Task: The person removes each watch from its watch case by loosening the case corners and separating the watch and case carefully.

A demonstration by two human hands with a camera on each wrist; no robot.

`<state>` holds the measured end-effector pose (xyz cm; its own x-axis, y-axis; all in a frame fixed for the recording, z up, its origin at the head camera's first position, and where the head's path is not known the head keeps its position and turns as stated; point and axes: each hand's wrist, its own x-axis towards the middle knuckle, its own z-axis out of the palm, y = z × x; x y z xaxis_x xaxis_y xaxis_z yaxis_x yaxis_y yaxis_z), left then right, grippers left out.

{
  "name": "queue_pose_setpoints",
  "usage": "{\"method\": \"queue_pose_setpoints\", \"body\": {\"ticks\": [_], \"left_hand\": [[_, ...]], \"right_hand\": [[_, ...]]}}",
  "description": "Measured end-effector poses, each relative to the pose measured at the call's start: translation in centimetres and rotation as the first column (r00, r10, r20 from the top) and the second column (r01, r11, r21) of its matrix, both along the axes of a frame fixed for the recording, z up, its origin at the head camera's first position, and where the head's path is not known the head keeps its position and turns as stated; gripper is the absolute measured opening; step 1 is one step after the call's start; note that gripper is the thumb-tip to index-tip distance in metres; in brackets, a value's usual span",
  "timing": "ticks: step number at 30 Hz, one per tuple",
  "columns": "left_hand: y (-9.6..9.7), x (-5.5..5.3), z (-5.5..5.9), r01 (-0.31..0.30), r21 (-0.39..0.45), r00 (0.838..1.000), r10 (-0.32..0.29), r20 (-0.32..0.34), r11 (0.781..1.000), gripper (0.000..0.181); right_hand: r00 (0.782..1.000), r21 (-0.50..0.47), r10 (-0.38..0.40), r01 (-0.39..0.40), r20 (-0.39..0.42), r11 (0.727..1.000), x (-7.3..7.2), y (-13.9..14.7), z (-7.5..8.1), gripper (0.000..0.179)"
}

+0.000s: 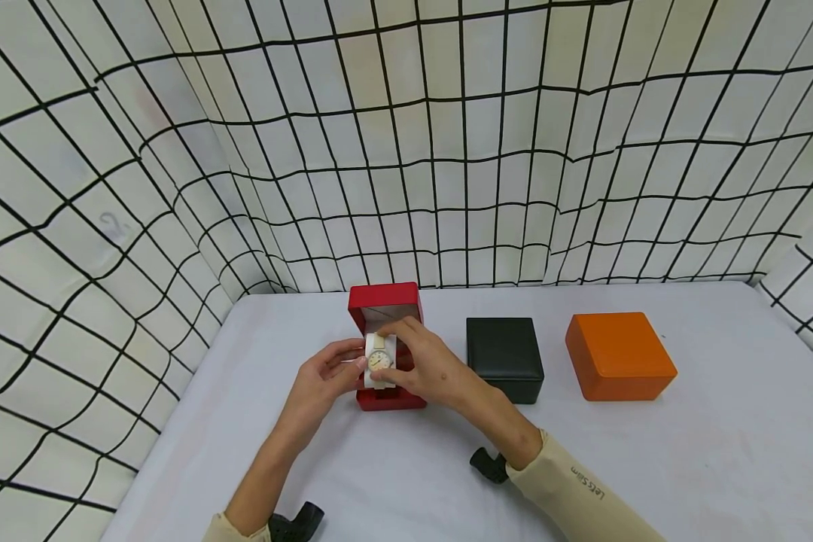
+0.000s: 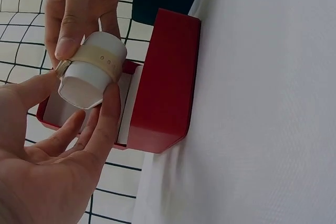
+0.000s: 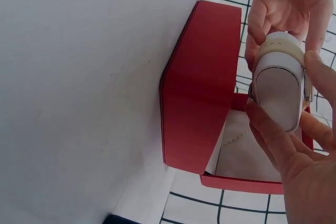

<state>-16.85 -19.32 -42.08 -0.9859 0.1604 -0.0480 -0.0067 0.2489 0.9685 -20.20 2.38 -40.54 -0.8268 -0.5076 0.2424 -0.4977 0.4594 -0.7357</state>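
Observation:
A wristwatch (image 1: 379, 361) with a pale dial and a cream strap is wrapped round a white watch cushion (image 2: 79, 92). My left hand (image 1: 325, 374) holds the cushion's near side, thumb on one side and fingers on the other. From the opposite side my right hand (image 1: 436, 367) grips watch and cushion between thumb and fingers. Both hands are over a red watch box (image 1: 391, 401), whose lid (image 1: 384, 295) stands raised at the back. The right wrist view shows the cushion's flat end (image 3: 277, 98) and the strap's buckle side.
To the right of the red box stand a closed dark green box (image 1: 504, 350) and, farther along, a closed orange box (image 1: 619, 357). White cloth (image 1: 379, 474) covers the table. A black wire grid (image 1: 461, 158) over white panels rises behind and at the sides.

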Motion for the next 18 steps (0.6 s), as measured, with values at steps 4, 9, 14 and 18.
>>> {"method": "queue_pose_setpoints", "body": {"ticks": [4,9,14,18], "left_hand": [[-0.04,0.0,0.03,0.011,0.044,1.0,-0.012,0.017,0.999,0.053],[-0.07,-0.18,-0.07,0.036,0.093,0.999,-0.039,0.033,0.995,0.054],[-0.02,-0.26,-0.12,0.058,0.089,0.998,-0.061,0.028,0.994,0.054],[0.05,-0.29,-0.06,0.064,0.112,0.997,-0.067,0.025,0.992,0.057]], "right_hand": [[1.0,0.003,0.006,-0.006,0.019,1.0,0.15,0.13,0.1,0.059],[0.999,0.006,0.04,-0.04,0.002,0.999,0.26,0.41,0.11,0.065],[0.998,0.004,0.066,-0.066,-0.01,0.998,0.29,0.42,-0.08,0.071],[0.998,-0.016,0.056,-0.056,-0.011,0.998,0.32,0.37,-0.49,0.073]]}}
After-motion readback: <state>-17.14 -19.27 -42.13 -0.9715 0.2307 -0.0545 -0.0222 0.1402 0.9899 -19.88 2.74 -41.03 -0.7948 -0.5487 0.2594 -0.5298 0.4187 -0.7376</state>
